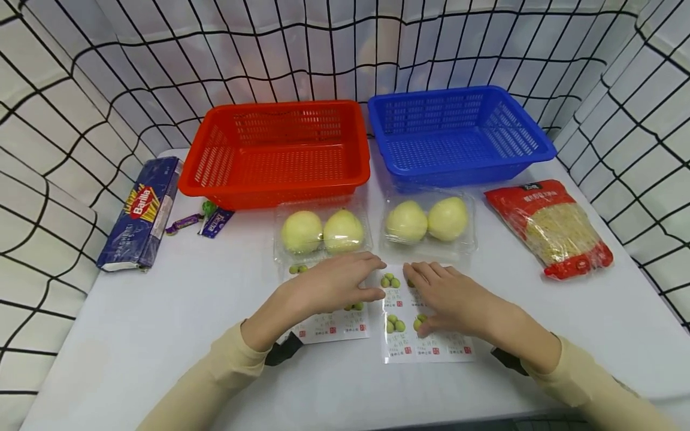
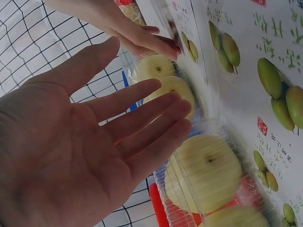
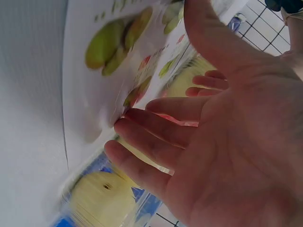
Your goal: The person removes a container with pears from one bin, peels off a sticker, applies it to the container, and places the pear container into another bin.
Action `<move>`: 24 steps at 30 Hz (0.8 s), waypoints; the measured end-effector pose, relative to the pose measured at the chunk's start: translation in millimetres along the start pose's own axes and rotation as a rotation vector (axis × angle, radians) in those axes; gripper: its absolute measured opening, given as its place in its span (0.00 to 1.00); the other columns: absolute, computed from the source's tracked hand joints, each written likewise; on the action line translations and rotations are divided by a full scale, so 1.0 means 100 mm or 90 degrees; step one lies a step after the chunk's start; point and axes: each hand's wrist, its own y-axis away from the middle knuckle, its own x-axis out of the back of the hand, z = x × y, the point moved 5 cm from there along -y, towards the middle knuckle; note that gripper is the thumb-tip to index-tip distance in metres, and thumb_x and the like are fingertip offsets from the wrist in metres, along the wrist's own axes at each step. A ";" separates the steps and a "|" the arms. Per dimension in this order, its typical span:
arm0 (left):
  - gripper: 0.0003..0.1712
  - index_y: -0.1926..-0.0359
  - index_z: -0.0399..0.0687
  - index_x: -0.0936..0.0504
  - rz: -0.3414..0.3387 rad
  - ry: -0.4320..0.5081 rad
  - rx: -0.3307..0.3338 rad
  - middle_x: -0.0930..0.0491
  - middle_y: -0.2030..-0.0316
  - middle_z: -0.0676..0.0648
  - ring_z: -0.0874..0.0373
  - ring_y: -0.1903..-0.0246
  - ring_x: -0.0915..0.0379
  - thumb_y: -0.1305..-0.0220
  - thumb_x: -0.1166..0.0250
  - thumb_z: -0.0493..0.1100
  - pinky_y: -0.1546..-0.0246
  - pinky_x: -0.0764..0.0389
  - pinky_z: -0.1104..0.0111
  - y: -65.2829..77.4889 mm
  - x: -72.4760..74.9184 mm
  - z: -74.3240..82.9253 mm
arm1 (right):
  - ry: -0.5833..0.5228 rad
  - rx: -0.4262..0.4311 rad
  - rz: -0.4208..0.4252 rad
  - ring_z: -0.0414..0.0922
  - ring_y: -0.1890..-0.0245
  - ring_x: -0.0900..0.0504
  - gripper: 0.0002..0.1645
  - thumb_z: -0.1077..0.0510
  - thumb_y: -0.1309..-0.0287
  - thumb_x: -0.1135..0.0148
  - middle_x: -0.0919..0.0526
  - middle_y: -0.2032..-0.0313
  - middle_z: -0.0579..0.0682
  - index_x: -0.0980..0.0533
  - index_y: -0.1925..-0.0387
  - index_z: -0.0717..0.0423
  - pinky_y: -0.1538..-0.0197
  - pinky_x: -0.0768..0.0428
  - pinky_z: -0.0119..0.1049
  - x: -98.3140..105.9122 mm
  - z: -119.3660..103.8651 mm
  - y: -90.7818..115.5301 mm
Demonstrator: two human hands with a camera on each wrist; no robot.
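Note:
Two white sheets printed with small green fruit and red stamps lie side by side, the left sheet (image 1: 345, 335) and the right sheet (image 1: 399, 356). Over the left one is my left hand (image 1: 336, 280), its fingers straight and spread a little, holding nothing. My right hand (image 1: 458, 302) lies over the other sheet, palm down; in the right wrist view its extended fingertips (image 3: 122, 124) are right at the paper. Just beyond the hands are two clear plastic boxes, each with two pale yellow pears: the left pears (image 1: 343, 231) and the right pears (image 1: 448, 218).
A red basket (image 1: 275, 194) and a blue basket (image 1: 463, 170) stand at the back against black netting. To the left are a Barilla spaghetti box (image 1: 141, 209) and several small wrapped sweets (image 1: 217, 221). On the right lies a red noodle bag (image 1: 555, 230).

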 end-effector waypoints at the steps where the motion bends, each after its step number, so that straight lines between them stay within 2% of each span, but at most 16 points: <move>1: 0.32 0.30 0.49 0.26 0.000 -0.001 -0.001 0.23 0.33 0.50 0.54 0.34 0.25 0.29 0.34 0.56 0.31 0.26 0.58 0.00 0.00 0.00 | 0.005 -0.001 0.006 0.59 0.27 0.32 0.65 0.33 0.51 0.26 0.34 0.26 0.60 0.42 0.23 0.64 0.31 0.28 0.58 -0.01 0.00 0.01; 8: 0.36 0.26 0.52 0.30 -0.017 0.003 0.003 0.26 0.29 0.50 0.54 0.30 0.29 0.30 0.33 0.56 0.29 0.28 0.56 0.02 0.00 0.00 | 0.014 -0.006 0.032 0.59 0.29 0.29 0.61 0.33 0.53 0.25 0.29 0.28 0.59 0.36 0.26 0.61 0.31 0.28 0.59 -0.03 0.00 0.05; 12: 0.34 0.27 0.51 0.29 -0.022 0.029 0.005 0.26 0.30 0.50 0.53 0.30 0.30 0.29 0.35 0.56 0.28 0.29 0.56 0.08 0.10 0.00 | -0.005 -0.011 0.048 0.56 0.29 0.28 0.59 0.34 0.53 0.24 0.27 0.29 0.55 0.35 0.26 0.57 0.29 0.30 0.59 0.00 0.03 0.08; 15: 0.31 0.29 0.50 0.26 -0.021 0.039 -0.011 0.22 0.32 0.49 0.54 0.31 0.28 0.28 0.36 0.55 0.29 0.28 0.56 0.14 0.19 0.01 | -0.025 -0.003 0.070 0.57 0.26 0.32 0.63 0.32 0.54 0.24 0.32 0.26 0.55 0.38 0.24 0.57 0.27 0.34 0.60 0.03 0.05 0.07; 17: 0.30 0.31 0.48 0.24 -0.030 0.047 -0.022 0.21 0.34 0.48 0.53 0.32 0.27 0.28 0.36 0.54 0.29 0.28 0.56 0.15 0.19 0.02 | -0.032 0.000 0.063 0.58 0.25 0.35 0.67 0.30 0.55 0.25 0.36 0.24 0.57 0.42 0.22 0.58 0.25 0.35 0.60 0.03 0.04 0.05; 20: 0.30 0.31 0.47 0.24 -0.048 0.046 -0.032 0.21 0.34 0.48 0.53 0.32 0.26 0.28 0.35 0.54 0.29 0.28 0.57 0.14 0.13 0.03 | -0.022 0.007 0.046 0.59 0.24 0.36 0.71 0.29 0.56 0.26 0.41 0.22 0.59 0.45 0.21 0.60 0.27 0.33 0.61 0.00 -0.01 0.03; 22: 0.30 0.31 0.48 0.24 -0.053 0.044 -0.027 0.21 0.34 0.48 0.53 0.32 0.27 0.29 0.35 0.54 0.29 0.28 0.57 0.13 0.11 0.04 | 0.002 0.008 0.040 0.58 0.26 0.33 0.70 0.29 0.57 0.26 0.36 0.24 0.59 0.44 0.22 0.62 0.30 0.29 0.59 -0.02 -0.04 0.03; 24: 0.31 0.30 0.49 0.25 -0.048 0.037 -0.020 0.22 0.33 0.49 0.53 0.32 0.27 0.29 0.34 0.54 0.29 0.28 0.57 0.12 0.11 0.04 | 0.028 0.012 0.056 0.57 0.29 0.29 0.69 0.29 0.58 0.25 0.32 0.27 0.59 0.42 0.23 0.62 0.33 0.26 0.58 -0.02 -0.05 0.03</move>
